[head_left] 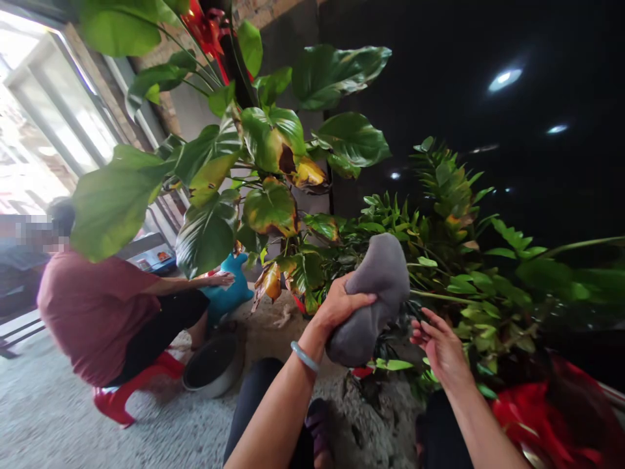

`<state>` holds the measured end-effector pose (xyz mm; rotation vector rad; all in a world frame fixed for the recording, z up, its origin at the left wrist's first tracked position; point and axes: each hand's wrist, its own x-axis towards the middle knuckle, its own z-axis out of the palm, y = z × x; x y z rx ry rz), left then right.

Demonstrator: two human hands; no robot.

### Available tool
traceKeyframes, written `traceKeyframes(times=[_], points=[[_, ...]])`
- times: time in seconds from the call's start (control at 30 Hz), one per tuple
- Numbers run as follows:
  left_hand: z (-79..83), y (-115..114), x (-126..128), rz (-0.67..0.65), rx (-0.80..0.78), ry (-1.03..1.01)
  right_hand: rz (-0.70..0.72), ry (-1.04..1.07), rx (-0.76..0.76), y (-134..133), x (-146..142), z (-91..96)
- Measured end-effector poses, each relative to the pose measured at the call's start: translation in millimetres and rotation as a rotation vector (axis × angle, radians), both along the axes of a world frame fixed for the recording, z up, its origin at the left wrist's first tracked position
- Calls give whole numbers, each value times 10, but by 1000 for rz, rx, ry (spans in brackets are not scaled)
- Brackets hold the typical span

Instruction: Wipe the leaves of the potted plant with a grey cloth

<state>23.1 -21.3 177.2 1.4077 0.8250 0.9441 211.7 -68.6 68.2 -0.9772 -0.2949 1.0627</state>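
A folded grey cloth (374, 296) is in my left hand (344, 303), which grips it at its left side with the thumb lying across the front. A pale bangle circles that wrist. To the right of the cloth, apart from it, my right hand (439, 342) is raised with its fingers spread, slightly curled and holding nothing. Low green plants (469, 286) grow just behind and beside this hand. Above and left of the cloth spread the large leaves of a taller plant (271, 205), some of them yellow and brown at the edges.
At left, a person in a dull red shirt (97, 306) sits on a red stool (114, 404), one hand on a blue animal-shaped figure (232, 290). A round basin (215, 368) stands on the floor between us. Glossy red material (532, 410) lies at lower right.
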Motion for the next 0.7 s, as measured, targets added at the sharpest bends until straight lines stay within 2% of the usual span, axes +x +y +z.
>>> traceKeyframes(times=[0.07, 0.17, 0.23, 0.3, 0.37, 0.43, 0.5, 0.53, 0.6, 0.63, 0.7], points=[[-117, 50, 35, 59, 67, 190, 2, 4, -7, -6, -5, 15], [-333, -78, -42, 9, 94, 486, 2, 5, -24, -10, 11, 7], [-361, -231, -146, -51, 50, 493, 4, 10, -22, -9, 28, -7], [-250, -341, -220, -81, 14, 390, 11, 15, -11, -5, 40, -21], [-61, -356, -210, -61, 59, 272, 16, 15, 1, 3, 38, -32], [98, -273, -116, -19, 145, 198, 20, 11, 15, 14, 24, -43], [130, -147, 8, 24, 183, 186, 25, 6, 31, 26, 3, -56], [86, -91, 56, 50, 177, 215, 28, 6, 37, 31, -6, -64], [-100, -42, 87, 118, 142, 325, 33, 9, 38, 40, -16, -81], [-219, -58, 64, 141, 117, 391, 34, 12, 33, 44, -15, -90], [-430, -166, -48, 103, 58, 476, 28, 19, 14, 50, -4, -107]])
